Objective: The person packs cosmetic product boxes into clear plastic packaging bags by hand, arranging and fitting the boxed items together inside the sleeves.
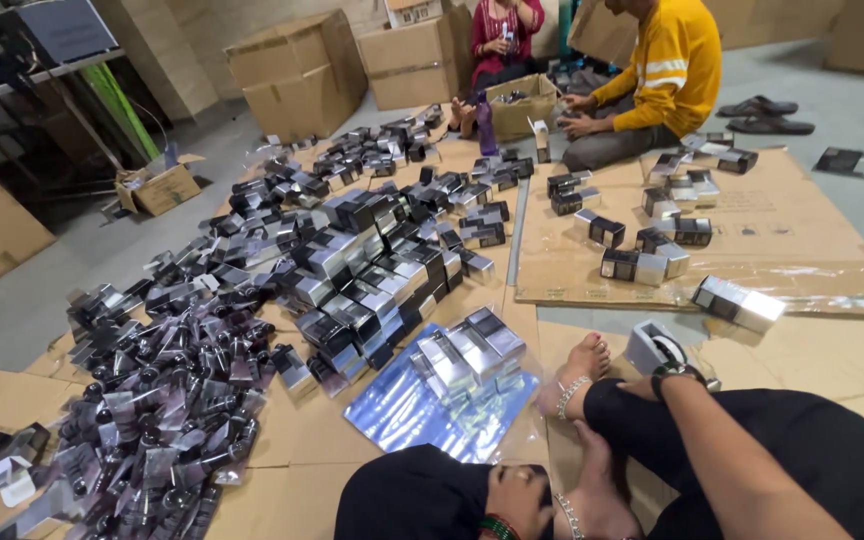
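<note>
Left hand (pixel 518 492): rests on the person's own knee at the bottom edge; fingers curled in loosely, holding nothing.
Right hand (pixel 668 356): reached forward past the bare foot (pixel 578 372), watch on the wrist, laid against a small silver box (pixel 646 344). The fingers are mostly hidden behind the box, so whether the grip is closed cannot be told.
Small silver box: on the flattened cardboard (pixel 832 250), just beyond the foot, touching the right hand.
Finished stack (pixel 472 355): silver boxes set in tidy rows on a shiny blue sheet (pixel 387 415), near the left knee.
Loose stock: a heap of dark bottles (pixel 162 400) to the left; a heap of dark and silver cartons (pixel 372 250) behind the stack.
Other workers: two people sit at the far end beside an open brown carton (pixel 522 100); their hands are well apart from this person's.
Step in hand (judgement): one box is being handled singly, with the right hand only.
Next move calls for (judgement): a firm hold across the box's flat sides, and the idle left hand brought in if the flaps need work.
</note>
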